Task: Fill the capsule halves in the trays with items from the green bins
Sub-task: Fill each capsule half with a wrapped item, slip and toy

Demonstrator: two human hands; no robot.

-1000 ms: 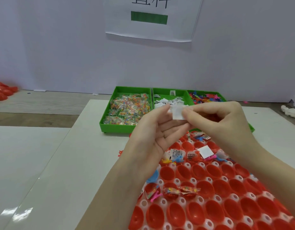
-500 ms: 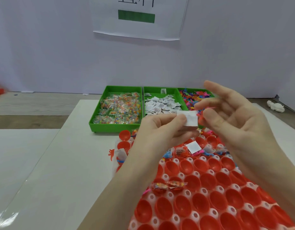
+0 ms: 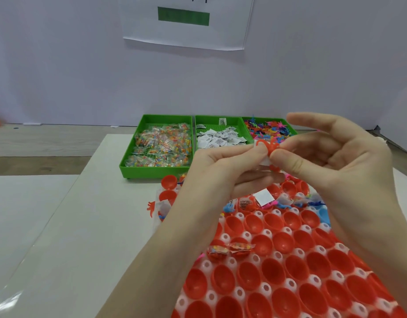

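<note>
The left hand [image 3: 223,166] pinches a small white paper slip [image 3: 265,160] between thumb and fingers, and the right hand [image 3: 331,161] pinches a small orange plastic toy [image 3: 268,146] against that slip, its other fingers spread loosely. Both items are held in the air over the far edge of the tray [image 3: 276,281], in front of the three green bins [image 3: 156,173].

The step in hand looks like pairing a slip with a toy before dropping them into a cup. To do it well, the person should keep the slip folded flat against the toy so that both go in as one bundle, lower them right over an unfilled capsule half [image 3: 255,223], and let go only once they sit inside the rim, since loose paper drifts easily and the toy's thin limbs could catch on a neighbouring cup.

The capsule halves are glossy red plastic, egg-shaped and smooth, seated in a thin white moulded tray with round holes between the cups. The cups along the tray's far edge already hold slips, packets and toys; most of those nearer the person are unfilled. The left bin holds crinkly clear packets [image 3: 161,145] of coloured beads, the middle bin printed white slips [image 3: 218,138], the right bin spiky toys [image 3: 266,130] in mixed colours. The bins have perforated floors. The table [image 3: 88,226] is smooth, white and slightly reflective.
</note>
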